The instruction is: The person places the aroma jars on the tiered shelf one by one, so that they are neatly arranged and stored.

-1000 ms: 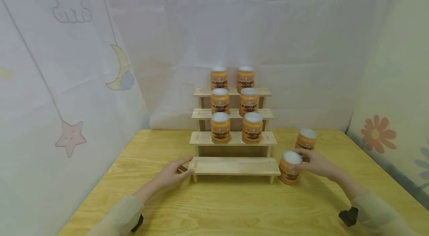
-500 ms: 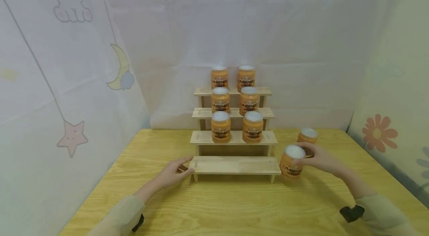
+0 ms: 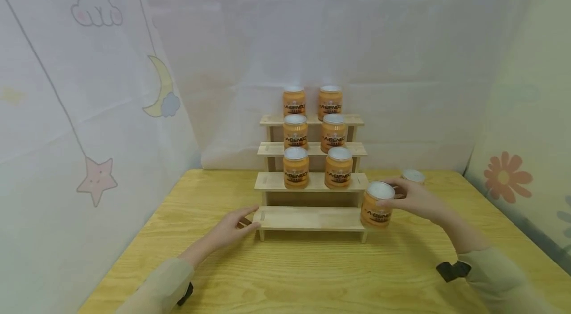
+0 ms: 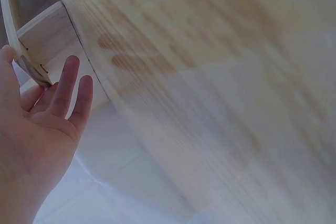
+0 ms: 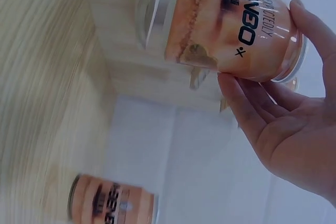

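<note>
In the head view, my right hand point(image 3: 415, 199) grips an orange drink can point(image 3: 377, 207) with a silvery top, thumb and fingers round its upper part. The can is nearly upright and overlaps the right end of the lowest step. In the right wrist view, its base is lifted above the table, close to the wooden step. My left hand point(image 3: 229, 231) holds the left end of the bottom step of a wooden stepped rack point(image 3: 312, 219). The left wrist view shows the thumb and bent fingers at the board's end, the other fingers point(image 4: 81, 98) loose.
Pairs of matching cans point(image 3: 296, 171) stand on the three upper steps. Another can point(image 3: 413, 176) stands on the table at right, partly hidden by my right hand in the head view. The wooden table point(image 3: 285, 274) meets a pale backdrop point(image 3: 383, 31) behind the rack.
My right hand has lifted the can off the table and carried it up and left toward the lowest step's right end. The left hand has stayed at the rack.
</note>
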`<state>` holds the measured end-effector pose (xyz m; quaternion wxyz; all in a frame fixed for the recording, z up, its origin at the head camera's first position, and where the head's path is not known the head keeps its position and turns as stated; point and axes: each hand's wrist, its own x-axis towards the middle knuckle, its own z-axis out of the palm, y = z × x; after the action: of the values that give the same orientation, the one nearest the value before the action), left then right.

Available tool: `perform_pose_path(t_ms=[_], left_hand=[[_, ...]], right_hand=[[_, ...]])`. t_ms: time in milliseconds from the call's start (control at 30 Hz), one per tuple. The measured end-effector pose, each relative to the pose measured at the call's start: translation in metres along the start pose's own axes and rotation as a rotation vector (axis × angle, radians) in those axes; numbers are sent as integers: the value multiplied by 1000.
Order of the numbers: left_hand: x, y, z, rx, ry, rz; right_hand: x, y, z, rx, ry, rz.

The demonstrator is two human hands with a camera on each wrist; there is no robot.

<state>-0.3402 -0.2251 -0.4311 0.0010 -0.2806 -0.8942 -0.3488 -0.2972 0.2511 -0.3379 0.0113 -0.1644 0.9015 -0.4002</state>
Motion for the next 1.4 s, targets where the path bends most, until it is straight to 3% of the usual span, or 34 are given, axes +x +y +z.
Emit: perform_pose_path(t_ms=[433, 667, 967, 1400], left_hand=[[0, -1, 0, 5, -12, 12], [0, 0, 0, 3, -1, -4], [1, 2, 0, -4, 0, 2], [2, -2, 1, 9, -8, 16]], right_hand=[[32, -34, 42, 51, 7, -77], [47, -51, 70, 76, 70, -121], [57, -75, 103, 201, 111, -123], [70, -82, 140, 189, 136, -169]])
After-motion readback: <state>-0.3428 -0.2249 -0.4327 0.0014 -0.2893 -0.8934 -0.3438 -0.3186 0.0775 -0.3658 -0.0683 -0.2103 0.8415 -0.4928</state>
